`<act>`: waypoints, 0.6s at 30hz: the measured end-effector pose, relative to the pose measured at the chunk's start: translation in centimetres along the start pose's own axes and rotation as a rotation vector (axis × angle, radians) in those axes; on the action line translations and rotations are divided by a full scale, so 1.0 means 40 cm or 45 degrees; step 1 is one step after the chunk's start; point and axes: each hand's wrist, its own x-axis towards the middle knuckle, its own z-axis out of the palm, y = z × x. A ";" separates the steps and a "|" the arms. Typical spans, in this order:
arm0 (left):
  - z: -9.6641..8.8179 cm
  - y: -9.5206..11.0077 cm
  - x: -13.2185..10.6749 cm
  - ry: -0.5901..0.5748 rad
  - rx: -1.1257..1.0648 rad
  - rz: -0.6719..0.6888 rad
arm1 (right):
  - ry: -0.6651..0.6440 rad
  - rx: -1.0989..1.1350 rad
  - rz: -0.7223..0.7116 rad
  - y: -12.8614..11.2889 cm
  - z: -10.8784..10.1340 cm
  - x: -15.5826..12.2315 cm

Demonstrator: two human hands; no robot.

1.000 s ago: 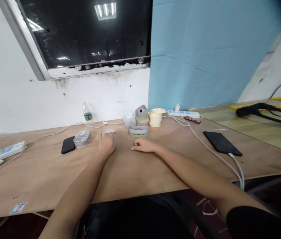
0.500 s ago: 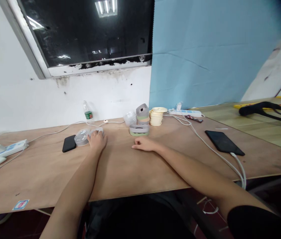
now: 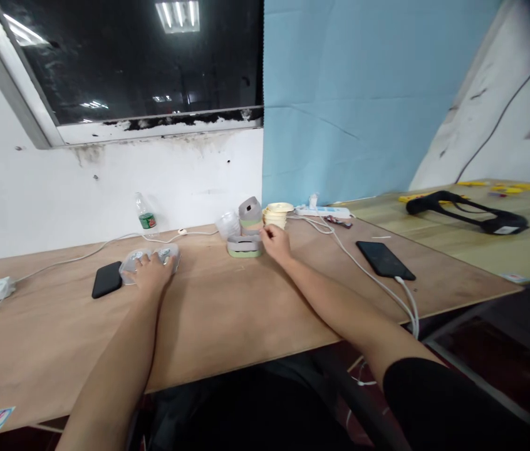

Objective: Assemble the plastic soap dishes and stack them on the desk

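Observation:
My left hand (image 3: 151, 274) lies with fingers spread over two clear plastic lids (image 3: 128, 258) side by side on the table. My right hand (image 3: 277, 244) is raised, its fingers curled together in front of a stack of cream cups (image 3: 276, 215). Whether anything is between those fingers is hidden. Just left of it sits a low grey-and-green container (image 3: 244, 246). Behind that stands a stack of grey, green and tan containers (image 3: 250, 211), the top one tilted. Clear plastic cups (image 3: 228, 223) lean at its left.
A black phone (image 3: 107, 279) lies left of the lids. A plastic bottle (image 3: 145, 216) stands by the wall. Power strips (image 3: 324, 212) and white cables run along the back. A larger black phone (image 3: 385, 260) is plugged in at the right. A black strap-like frame (image 3: 467, 213) rests on the adjoining table.
My right hand has moved up and forward to the cream cups. My left hand has spread its fingers and now covers both lids, which sit closer together. The view has turned right.

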 end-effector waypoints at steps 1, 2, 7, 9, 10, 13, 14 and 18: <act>0.002 0.004 -0.002 0.012 0.010 -0.004 | 0.065 -0.035 0.061 0.029 -0.009 0.017; 0.005 0.008 -0.004 0.024 0.018 -0.009 | 0.116 -0.082 0.131 0.057 -0.018 0.034; 0.009 0.024 -0.014 0.097 0.029 -0.035 | 0.098 -0.375 0.355 0.156 -0.059 0.107; 0.008 0.033 -0.021 0.131 0.023 -0.003 | 0.015 -0.449 0.342 0.175 -0.061 0.130; 0.007 0.038 -0.026 0.148 0.018 0.025 | -0.035 -0.474 0.328 0.183 -0.059 0.141; 0.005 0.054 -0.039 0.192 0.000 0.112 | -0.202 -0.533 0.304 0.202 -0.051 0.171; 0.005 0.058 -0.043 0.201 -0.003 0.139 | -0.254 -0.551 0.309 0.207 -0.049 0.180; 0.007 0.070 -0.051 0.207 -0.004 0.222 | -0.331 -0.590 0.332 0.218 -0.053 0.203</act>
